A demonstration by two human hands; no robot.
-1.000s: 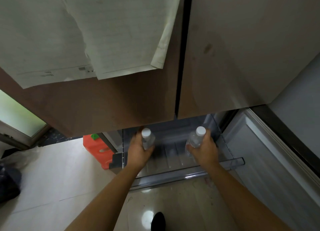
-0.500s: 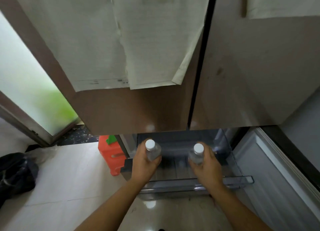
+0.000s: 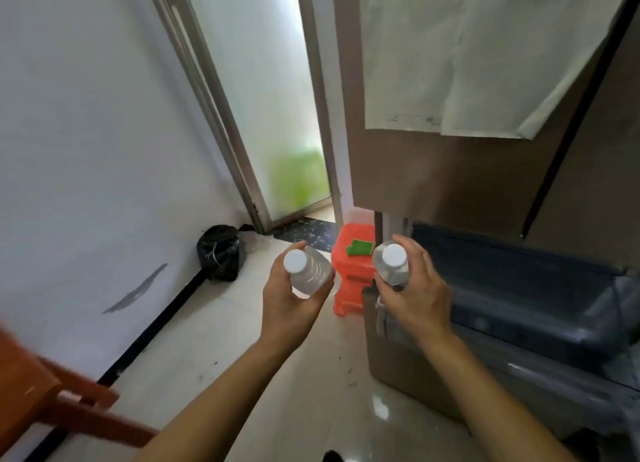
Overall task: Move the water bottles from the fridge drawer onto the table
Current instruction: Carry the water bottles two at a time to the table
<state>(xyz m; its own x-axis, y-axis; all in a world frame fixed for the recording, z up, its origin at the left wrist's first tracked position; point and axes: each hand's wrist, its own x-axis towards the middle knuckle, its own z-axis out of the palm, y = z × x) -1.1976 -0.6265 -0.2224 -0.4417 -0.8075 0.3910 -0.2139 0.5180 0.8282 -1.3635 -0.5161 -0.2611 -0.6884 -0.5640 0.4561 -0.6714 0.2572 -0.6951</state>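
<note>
The left hand (image 3: 287, 309) curls fingers and thumb round a clear plastic water bottle with a white cap (image 3: 310, 274), held in the air over the pale tiled floor (image 3: 207, 340). The right hand (image 3: 412, 298) grips a second clear white-capped bottle (image 3: 393, 265) at three o'clock from the first. The dark open fridge drawer (image 3: 519, 305) lies at three o'clock of the right hand. An orange plastic stool (image 3: 351, 288) shows between the bottles.

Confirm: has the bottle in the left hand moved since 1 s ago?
Yes. The bottle in the left hand was over the fridge drawer; now it is left of it.
</note>
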